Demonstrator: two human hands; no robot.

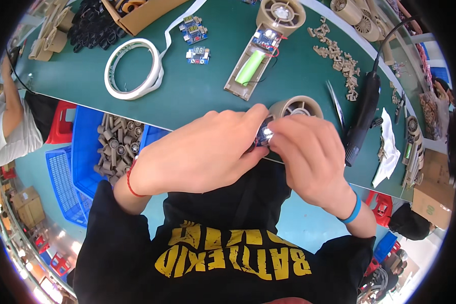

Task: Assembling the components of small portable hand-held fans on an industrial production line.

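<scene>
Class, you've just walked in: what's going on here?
A person's left hand and right hand meet around a partly hidden circuit board, beside a beige fan housing at the near edge of the green table. Beyond lies an open casing with a green cylinder. A white tape roll lies to the left, a black tool to the right.

A table [192,88] is carrying black loops [93,25], a box [142,23], tape [154,78], boards [198,57], a fan shell [241,61], clips [344,65], tweezers [335,104] and a corded tool [364,111].

Being counted: wearer's two hands [202,147] [309,149], one red bracelet [131,183], one blue wristband [354,209], one white tape roll [155,81], three blue display boards [198,57] beside roll, one corded screwdriver [363,114], one tweezers pair [335,103].
</scene>
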